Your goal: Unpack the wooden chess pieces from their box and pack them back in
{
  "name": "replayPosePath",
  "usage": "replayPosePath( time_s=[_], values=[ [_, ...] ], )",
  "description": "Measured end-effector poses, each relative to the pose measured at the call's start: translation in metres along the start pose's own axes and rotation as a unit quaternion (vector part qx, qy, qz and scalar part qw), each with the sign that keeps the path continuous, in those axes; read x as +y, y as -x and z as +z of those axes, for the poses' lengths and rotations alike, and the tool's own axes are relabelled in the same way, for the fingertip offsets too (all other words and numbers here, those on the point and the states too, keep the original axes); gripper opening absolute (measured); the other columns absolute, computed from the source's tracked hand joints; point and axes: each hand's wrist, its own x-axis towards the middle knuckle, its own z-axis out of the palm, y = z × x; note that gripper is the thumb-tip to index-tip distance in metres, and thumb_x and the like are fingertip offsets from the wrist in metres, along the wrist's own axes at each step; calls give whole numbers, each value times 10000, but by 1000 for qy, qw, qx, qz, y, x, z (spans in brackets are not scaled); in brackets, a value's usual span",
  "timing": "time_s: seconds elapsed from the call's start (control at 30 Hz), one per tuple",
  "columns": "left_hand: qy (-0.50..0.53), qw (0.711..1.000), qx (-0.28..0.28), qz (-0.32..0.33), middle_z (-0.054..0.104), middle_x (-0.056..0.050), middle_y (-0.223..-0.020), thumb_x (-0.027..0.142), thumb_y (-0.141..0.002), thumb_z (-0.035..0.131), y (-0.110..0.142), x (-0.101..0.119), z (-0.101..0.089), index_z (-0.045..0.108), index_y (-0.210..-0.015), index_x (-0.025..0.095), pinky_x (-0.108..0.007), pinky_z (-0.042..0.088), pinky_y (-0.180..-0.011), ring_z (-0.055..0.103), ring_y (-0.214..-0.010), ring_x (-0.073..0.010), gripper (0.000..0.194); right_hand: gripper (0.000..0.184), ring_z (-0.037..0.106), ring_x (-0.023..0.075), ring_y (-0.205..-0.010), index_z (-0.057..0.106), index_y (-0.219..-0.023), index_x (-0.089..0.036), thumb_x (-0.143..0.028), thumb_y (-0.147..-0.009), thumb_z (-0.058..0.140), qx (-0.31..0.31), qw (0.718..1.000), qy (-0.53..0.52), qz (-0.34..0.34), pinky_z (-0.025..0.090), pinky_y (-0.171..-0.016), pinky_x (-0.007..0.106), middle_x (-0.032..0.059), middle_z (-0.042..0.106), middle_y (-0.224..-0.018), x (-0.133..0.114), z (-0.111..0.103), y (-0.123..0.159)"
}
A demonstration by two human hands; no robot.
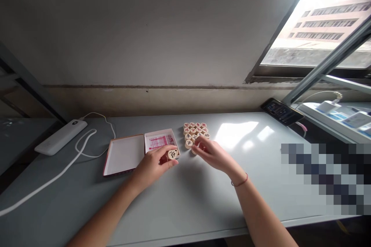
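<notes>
My left hand [155, 165] is closed on a round wooden chess piece [173, 154] with a dark character on its face, held by the front right corner of a small open box [160, 141] with a pink-lined sheet inside. The box's lid [123, 155] lies open-side up just left of it. My right hand [209, 153] reaches into the near edge of a cluster of several round wooden pieces [196, 130] laid in rows on the grey table [185, 197]. Its fingertips pinch at a piece there, mostly hidden by the fingers.
A white power bank [61, 136] with a looping white cable [87, 144] lies at the left. A dark phone [281, 111] rests at the table's far right corner by the window. A shelf with a white charger [327, 106] stands to the right. A wall runs behind the table.
</notes>
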Motion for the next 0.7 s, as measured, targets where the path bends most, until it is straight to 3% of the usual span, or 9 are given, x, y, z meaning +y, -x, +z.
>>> replayPosePath(
  time_s=[0.13, 0.23, 0.33, 0.43, 0.57, 0.7],
  values=[
    [-8, 995, 41, 93, 620, 4, -748, 401, -901, 533, 3, -2, 15, 570, -1267, 256, -246, 499, -664, 545, -633, -124, 396, 337, 462, 102, -619, 555, -815, -184, -487, -909, 442, -147, 964, -208, -77, 377, -535, 223, 3, 546, -724, -26, 14, 6],
    [-12, 991, 63, 120, 620, 2, -751, 400, -910, 529, 4, -4, 21, 558, -1283, 261, -241, 507, -658, 550, -632, -120, 400, 324, 449, 95, -615, 527, -744, -176, -445, -905, 445, -169, 943, -281, -51, 368, -539, 219, -3, 523, -697, -32, 17, 8],
    [-22, 992, 56, 111, 626, 2, -800, 417, -896, 552, 5, -4, 20, 477, -1352, 267, -252, 511, -700, 556, -667, -121, 486, 267, 403, 88, -577, 478, -661, -181, -351, -866, 458, -92, 962, -258, -9, 329, -526, 221, -23, 469, -631, -24, 4, 6],
    [-24, 996, 44, 75, 626, 5, -832, 410, -908, 527, 5, -2, 14, 435, -1371, 269, -256, 506, -722, 557, -700, -120, 493, 274, 359, 88, -539, 425, -592, -189, -316, -834, 450, -25, 984, -171, 46, 280, -489, 224, -35, 422, -582, -8, -14, 2],
    [-26, 997, 56, 49, 618, 8, -822, 360, -928, 464, 4, 1, 7, 526, -1251, 256, -260, 501, -747, 567, -738, -124, 345, 299, 383, 93, -517, 452, -558, -186, -322, -824, 454, -89, 988, -96, 83, 298, -472, 228, -21, 467, -567, 15, -22, -2],
    [-32, 996, 47, 64, 616, 7, -824, 311, -929, 448, 3, 1, 9, 555, -1198, 255, -252, 495, -737, 568, -743, -123, 295, 300, 437, 110, -508, 525, -575, -185, -354, -818, 480, -73, 989, -63, 113, 329, -451, 233, -2, 519, -563, 27, -15, -5]
  ],
)
